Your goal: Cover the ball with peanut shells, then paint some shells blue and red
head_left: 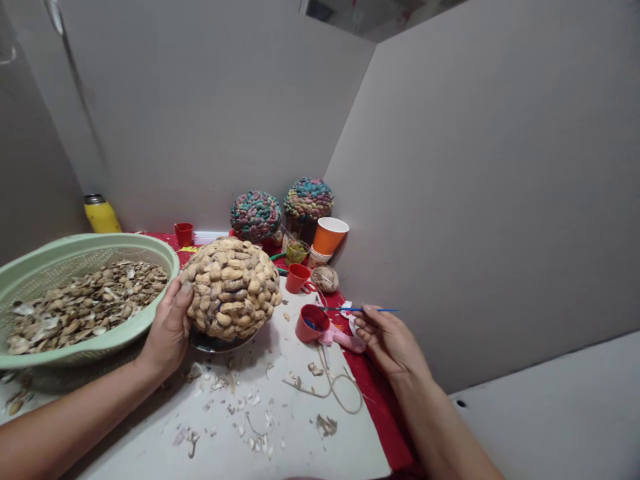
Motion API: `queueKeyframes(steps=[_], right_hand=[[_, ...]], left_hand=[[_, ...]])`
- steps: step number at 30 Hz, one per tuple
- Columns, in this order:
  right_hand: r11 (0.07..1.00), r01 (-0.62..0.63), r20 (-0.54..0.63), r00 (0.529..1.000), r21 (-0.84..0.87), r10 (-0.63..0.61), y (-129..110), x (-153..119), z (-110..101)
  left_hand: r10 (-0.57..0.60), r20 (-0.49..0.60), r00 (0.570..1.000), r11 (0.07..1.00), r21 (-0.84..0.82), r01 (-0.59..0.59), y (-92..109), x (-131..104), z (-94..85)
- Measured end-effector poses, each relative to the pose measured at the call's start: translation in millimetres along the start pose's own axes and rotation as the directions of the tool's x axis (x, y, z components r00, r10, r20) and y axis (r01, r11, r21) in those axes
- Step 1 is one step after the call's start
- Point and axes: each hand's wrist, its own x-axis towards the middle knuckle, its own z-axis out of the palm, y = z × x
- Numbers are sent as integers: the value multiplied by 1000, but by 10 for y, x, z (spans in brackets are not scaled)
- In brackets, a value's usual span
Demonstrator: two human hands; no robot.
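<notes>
My left hand [173, 327] grips the left side of a ball covered in peanut shells [235, 287], thumb on its surface. A few shells near its middle carry dark blue paint. Beneath the ball shows the edge of a dark, shiny round base [220, 345]. In my right hand [387, 337] a thin blue paintbrush [367, 309] is pinched between thumb and fingers. Its tip points left, over the rim of a red cup [306, 331] with blue liquid inside. Just behind that stands another red cup [299, 279].
A green basket [165, 248] of shells stands at left, a yellow bottle [103, 215] behind it. Two painted shell balls [256, 215] and an orange cup [330, 233] are at the back. A pink tool [347, 340], cord [350, 400] and shell scraps lie on the white board [300, 447]. Grey walls enclose the table.
</notes>
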Motion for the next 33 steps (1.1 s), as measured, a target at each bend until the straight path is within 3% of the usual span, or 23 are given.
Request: queueKeyframes(steps=[7, 12, 17, 22, 26, 33], right_hand=[[954, -168, -32, 983, 250, 182, -147, -35, 72], [923, -167, 19, 985, 345, 171, -374, -92, 262], [886, -175, 110, 984, 431, 141, -674, -147, 592], [893, -77, 178, 984, 444, -3, -954, -271, 1018], [913, 53, 248, 954, 405, -166, -1077, -418, 1311], [880, 223, 247, 905, 419, -347, -1133, -624, 1614]], left_hand=[[-82, -57, 995, 996, -36, 80, 121, -43, 56], [-122, -77, 990, 991, -71, 116, 328, -116, 182], [-159, -145, 977, 984, -99, 146, 466, -122, 270], [-164, -160, 973, 983, -109, 148, 468, -124, 246], [-153, -150, 977, 985, -103, 138, 407, -133, 181], [-102, -146, 984, 993, -69, 92, 358, -132, 133]])
